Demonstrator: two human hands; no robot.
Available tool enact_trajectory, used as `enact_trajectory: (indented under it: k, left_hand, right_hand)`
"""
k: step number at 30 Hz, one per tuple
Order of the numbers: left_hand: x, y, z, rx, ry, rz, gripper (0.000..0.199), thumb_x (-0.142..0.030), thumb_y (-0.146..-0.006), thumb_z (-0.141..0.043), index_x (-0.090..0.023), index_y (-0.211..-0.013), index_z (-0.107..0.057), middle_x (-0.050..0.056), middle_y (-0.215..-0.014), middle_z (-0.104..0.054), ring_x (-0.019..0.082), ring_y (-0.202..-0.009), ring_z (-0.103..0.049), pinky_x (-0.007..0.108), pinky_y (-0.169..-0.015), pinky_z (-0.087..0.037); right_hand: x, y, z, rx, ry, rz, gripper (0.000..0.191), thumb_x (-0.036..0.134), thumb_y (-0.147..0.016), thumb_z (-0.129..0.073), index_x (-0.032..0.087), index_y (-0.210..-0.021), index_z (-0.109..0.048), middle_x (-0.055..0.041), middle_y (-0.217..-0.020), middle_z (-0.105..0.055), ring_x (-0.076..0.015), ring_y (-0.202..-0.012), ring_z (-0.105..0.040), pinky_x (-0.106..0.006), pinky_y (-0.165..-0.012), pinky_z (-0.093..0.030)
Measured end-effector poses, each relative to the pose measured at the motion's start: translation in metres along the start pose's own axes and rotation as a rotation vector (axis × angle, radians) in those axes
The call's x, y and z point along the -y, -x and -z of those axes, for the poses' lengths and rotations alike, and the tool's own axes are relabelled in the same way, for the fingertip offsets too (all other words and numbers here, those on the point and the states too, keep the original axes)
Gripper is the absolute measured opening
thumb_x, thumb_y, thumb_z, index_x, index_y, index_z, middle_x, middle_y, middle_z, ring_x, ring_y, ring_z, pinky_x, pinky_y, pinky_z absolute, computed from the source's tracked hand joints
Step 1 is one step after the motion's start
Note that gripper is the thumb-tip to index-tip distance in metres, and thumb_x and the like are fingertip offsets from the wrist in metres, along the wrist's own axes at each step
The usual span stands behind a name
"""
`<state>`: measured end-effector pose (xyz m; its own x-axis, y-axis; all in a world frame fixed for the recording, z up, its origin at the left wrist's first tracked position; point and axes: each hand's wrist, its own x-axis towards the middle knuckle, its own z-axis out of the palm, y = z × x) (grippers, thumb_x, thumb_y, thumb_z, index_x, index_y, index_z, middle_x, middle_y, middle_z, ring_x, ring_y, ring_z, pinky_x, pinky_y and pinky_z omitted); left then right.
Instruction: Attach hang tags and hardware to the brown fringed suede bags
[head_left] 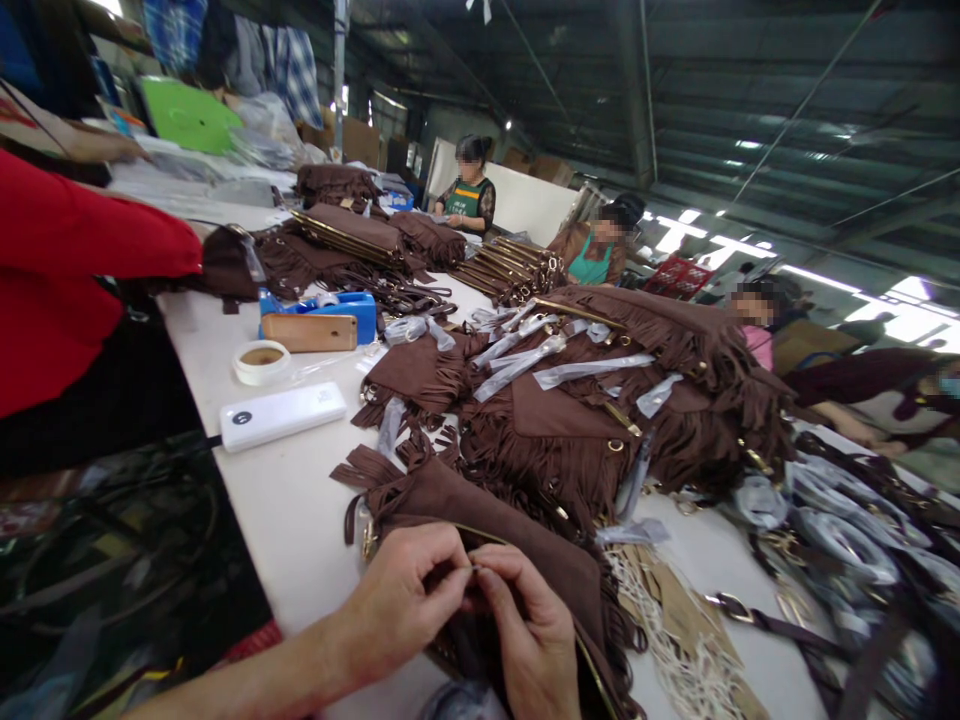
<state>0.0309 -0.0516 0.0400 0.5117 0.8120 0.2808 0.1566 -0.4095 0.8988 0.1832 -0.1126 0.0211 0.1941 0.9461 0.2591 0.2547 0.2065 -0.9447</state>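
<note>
A brown fringed bag [517,540] lies at the near edge of the table, its gold zipper opening facing me. Over that opening, my left hand [416,580] is closed in a pinch. Thumb and fingers of my right hand [529,620] are pinched too, and the two sets of fingertips meet. Something small and pale sits between them, too small to name. The inside of the bag is mostly hidden behind my hands. Just beyond it lies a heap of similar brown fringed bags [562,410], some with clear plastic wrap on their fittings.
On the left stand a white power bank [283,415], a tape roll [261,362], a blue tape dispenser [356,312] and a phone [310,333]. Wrapped straps [847,540] and tan tags with white strings [675,610] lie right. A red-sleeved person [82,260] stands left; several co-workers sit beyond.
</note>
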Motion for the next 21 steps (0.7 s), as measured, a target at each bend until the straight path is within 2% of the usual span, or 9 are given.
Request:
enact_trajectory:
  k: [7, 10, 14, 21]
  left_hand:
    - [0.006, 0.002, 0.002, 0.013, -0.169, -0.169, 0.018, -0.01, -0.08, -0.046, -0.018, -0.064, -0.046, -0.002, -0.06, -0.051, 0.011, -0.055, -0.043, 0.023, -0.054, -0.028]
    - [0.005, 0.003, 0.006, 0.063, -0.192, -0.223, 0.017, -0.007, -0.077, -0.045, -0.019, -0.064, -0.043, -0.003, -0.06, -0.05, 0.011, -0.054, -0.041, 0.024, -0.053, -0.026]
    - [0.003, 0.002, 0.012, 0.148, -0.21, -0.224, 0.017, -0.006, -0.075, -0.045, -0.019, -0.065, -0.042, -0.003, -0.06, -0.048, 0.011, -0.054, -0.039, 0.025, -0.053, -0.025]
    - [0.005, 0.002, 0.009, 0.133, -0.227, -0.206, 0.018, -0.007, -0.076, -0.045, -0.02, -0.065, -0.037, -0.003, -0.059, -0.045, 0.011, -0.054, -0.037, 0.026, -0.053, -0.024]
  right_hand:
    - [0.011, -0.002, 0.006, 0.112, 0.243, 0.132, 0.018, 0.019, -0.094, -0.052, 0.021, -0.082, -0.065, -0.0001, -0.075, -0.065, -0.0145, -0.07, -0.062, -0.02, -0.066, -0.048]
    - [0.018, -0.004, 0.008, 0.152, 0.319, 0.207, 0.019, 0.015, -0.093, -0.051, 0.022, -0.08, -0.062, 0.0008, -0.073, -0.063, -0.0132, -0.067, -0.061, -0.02, -0.063, -0.047]
    - [0.022, -0.006, 0.011, 0.219, 0.392, 0.294, 0.021, 0.01, -0.093, -0.046, 0.022, -0.081, -0.059, 0.0004, -0.074, -0.062, -0.0128, -0.066, -0.061, -0.019, -0.063, -0.046]
    - [0.015, -0.003, 0.005, 0.218, 0.417, 0.323, 0.023, 0.009, -0.094, -0.044, 0.022, -0.082, -0.059, 0.0, -0.074, -0.062, -0.0126, -0.067, -0.061, -0.02, -0.063, -0.046]
